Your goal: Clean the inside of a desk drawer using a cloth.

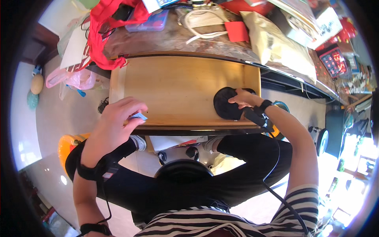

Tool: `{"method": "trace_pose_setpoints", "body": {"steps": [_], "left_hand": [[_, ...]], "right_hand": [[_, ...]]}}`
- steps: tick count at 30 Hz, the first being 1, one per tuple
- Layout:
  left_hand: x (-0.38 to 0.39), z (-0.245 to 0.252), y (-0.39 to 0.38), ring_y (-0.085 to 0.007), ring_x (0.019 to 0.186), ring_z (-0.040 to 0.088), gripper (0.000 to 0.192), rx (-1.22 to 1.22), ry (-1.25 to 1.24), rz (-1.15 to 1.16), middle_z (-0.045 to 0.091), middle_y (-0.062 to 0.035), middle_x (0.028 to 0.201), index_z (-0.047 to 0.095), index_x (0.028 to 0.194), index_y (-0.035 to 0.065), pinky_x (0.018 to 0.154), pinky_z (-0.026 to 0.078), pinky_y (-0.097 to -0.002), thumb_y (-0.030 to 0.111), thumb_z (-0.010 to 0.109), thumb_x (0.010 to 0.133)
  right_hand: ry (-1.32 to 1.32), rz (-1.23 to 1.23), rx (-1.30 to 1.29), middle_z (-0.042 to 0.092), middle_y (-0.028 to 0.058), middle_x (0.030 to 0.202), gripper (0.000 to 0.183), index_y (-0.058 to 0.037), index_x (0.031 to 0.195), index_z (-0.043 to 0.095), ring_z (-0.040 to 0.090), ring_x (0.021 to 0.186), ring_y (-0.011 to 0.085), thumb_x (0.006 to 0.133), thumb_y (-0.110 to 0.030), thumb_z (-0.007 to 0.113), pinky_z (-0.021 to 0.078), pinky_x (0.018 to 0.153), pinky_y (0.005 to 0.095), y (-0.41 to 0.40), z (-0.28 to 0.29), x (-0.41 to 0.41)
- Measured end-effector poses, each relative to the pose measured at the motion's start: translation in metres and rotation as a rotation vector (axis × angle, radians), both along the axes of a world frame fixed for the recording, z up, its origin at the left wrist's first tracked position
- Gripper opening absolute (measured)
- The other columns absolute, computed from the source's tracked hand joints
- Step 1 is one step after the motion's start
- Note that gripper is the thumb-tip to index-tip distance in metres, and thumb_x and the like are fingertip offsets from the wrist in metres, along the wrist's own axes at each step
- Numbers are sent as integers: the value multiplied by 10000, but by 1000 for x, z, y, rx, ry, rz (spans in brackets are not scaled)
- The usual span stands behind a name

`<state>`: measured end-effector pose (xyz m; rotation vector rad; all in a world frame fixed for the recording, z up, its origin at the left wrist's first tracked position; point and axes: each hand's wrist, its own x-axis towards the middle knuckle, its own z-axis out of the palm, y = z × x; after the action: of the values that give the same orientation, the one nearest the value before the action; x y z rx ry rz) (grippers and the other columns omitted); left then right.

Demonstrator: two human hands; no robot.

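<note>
An open wooden drawer (174, 89) lies before me. Near its right end, my right hand (243, 98) rests on a round, flat black item (226, 103), its fingers over the top; whether it grips the item cannot be told. My left hand (127, 114) is above the drawer's front left corner. Its thumb and fingers pinch a small light-blue piece (139, 116), too small to name. Black straps and cables run along both wrists.
A stone-like tabletop (177, 41) behind the drawer holds red cloth (99, 38), a red square (237, 31), a cream plastic package (275, 44) and a digital clock (334, 62). A pink plastic bag (81, 78) hangs at left. Papers (174, 142) lie below the drawer.
</note>
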<state>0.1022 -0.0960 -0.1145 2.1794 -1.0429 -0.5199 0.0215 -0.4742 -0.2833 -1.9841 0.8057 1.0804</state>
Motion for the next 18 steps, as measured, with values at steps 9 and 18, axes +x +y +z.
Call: {"method": "trace_pose_setpoints", "body": {"steps": [9,18], "left_hand": [[14,-41,41,-232,678,524,88,69,260,121,533,-109,775,505,676,-12,615,419,-285,-31,584,642],[14,-81,80,-327,1022,477,68,206,122,19,507,-187,1118,509,559,5,819,411,-347,-31,566,565]], "right_hand": [[-255,-1000,-1444,512,150,843,598,-29,835,504,497,695,284,652,-595,569,406,583,404,-21,-222,86],[-213,-101,-1433,538,52,1034,520,-239,1173,456,537,858,270,741,-521,515,428,689,407,-71,-243,91]]}}
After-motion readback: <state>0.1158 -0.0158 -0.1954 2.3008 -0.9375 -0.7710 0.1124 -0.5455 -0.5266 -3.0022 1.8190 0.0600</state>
